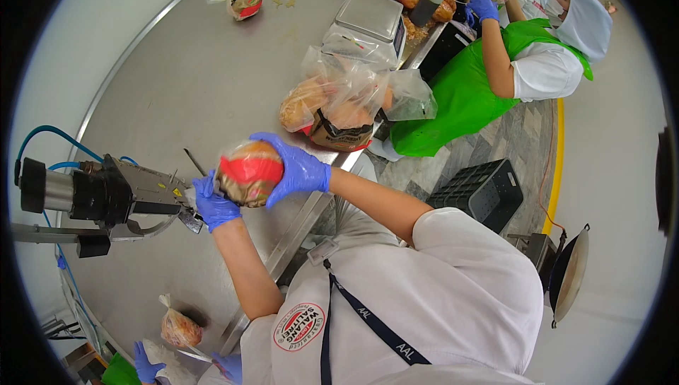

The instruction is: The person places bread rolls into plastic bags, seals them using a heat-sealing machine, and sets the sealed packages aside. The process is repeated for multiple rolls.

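Note:
A round bagged ham [251, 173] with a red band and brownish print is held between my two blue-gloved hands. My right hand [297, 173] curves its spread fingers and thumb around the ham's side. At the opposite end my left hand [216, 202] has its fingers closed, seemingly around the gathered neck of the bag, which is mostly hidden. That hand is right up against the jaw of a bag-clipping machine [134, 188], black and metal with blue air hoses. Several more hams in clear plastic bags [346, 106] are clustered beyond my right hand.
Beneath everything is a steel table [163, 81]. One bagged ham [245, 3] lies far left; another [180, 328] lies near a second person's gloved hands. Scales [368, 17] and a dark-filled bottle [430, 3] stand at the back. A co-worker in a green apron [460, 95] handles a bag. A black crate [481, 194] is on the floor.

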Demonstrator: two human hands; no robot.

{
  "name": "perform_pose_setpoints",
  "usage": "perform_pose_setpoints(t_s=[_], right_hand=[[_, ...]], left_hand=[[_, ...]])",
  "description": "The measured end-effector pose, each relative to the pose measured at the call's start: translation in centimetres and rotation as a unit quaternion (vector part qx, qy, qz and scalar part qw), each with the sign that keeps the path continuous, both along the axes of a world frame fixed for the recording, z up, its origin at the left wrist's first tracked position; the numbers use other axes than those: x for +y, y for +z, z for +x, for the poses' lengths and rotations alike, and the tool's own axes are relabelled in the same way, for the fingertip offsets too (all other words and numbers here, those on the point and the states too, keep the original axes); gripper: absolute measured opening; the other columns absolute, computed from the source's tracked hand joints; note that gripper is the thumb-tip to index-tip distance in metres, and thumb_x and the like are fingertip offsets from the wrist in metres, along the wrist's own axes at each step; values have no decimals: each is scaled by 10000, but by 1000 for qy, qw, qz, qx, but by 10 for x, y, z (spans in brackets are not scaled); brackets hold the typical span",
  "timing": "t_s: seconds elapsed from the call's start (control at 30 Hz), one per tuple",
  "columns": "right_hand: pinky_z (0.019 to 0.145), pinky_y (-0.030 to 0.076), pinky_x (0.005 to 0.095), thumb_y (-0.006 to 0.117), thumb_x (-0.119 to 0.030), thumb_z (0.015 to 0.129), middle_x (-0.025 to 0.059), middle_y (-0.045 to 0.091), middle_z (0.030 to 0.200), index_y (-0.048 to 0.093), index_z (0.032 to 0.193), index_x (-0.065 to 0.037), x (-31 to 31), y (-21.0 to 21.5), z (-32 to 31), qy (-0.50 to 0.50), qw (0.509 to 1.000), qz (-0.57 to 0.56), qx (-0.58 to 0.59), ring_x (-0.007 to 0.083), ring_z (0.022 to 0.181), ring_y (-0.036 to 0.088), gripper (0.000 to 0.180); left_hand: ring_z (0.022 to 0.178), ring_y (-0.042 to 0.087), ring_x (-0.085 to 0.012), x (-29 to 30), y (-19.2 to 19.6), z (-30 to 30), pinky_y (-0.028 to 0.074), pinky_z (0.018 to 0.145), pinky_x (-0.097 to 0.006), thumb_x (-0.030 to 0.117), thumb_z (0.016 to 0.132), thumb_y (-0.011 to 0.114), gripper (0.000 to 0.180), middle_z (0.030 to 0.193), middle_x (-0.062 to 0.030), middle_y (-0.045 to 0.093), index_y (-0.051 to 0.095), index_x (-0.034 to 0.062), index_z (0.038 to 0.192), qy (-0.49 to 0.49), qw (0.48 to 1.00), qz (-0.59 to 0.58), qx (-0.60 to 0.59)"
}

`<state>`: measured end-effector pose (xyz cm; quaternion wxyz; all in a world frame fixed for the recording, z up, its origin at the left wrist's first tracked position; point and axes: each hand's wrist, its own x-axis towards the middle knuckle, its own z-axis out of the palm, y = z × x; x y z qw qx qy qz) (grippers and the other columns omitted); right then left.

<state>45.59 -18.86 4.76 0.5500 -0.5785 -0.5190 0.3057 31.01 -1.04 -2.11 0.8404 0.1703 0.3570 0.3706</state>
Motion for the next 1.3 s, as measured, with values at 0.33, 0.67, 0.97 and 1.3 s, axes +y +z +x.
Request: perform_pose_setpoints(t_s=[0.33,0.67,0.97,1.3], right_hand=[[1000,325,362,855,-302,500,134,256,1388,125,1389,-65,-1,6,0,21,995,-18,-94,241,1255,309,1175],[1023,301,360,658,-439,715,96,345,1342,213,1367,-70,37,-5,-26,182,879,-131,421,209,1242,343,871],[957,392,426,438,-471,851,158,455,1251,359,1289,-25,64,-67,-83,136,679,-67,718,269,1146,458,629],[893,456,415,363,-318,886,154,539,1135,460,1162,-17,116,-73,-93,140,921,-20,364,276,1033,541,420]], left_hand=[[767,506,-155,10,-8,-64,444,770,-343,170,948,358,195,796,-48,516,496,58,868,-83,930,96,-345],[612,498,-163,-42,40,-82,454,754,-320,279,939,369,344,595,-4,477,471,116,655,-22,996,6,-92],[709,539,-175,-31,63,-87,459,718,-304,317,915,444,281,804,-51,578,548,61,866,129,990,-51,-40],[639,468,-80,11,-10,-119,401,546,-226,213,910,482,144,759,11,513,527,77,900,29,952,203,226]])
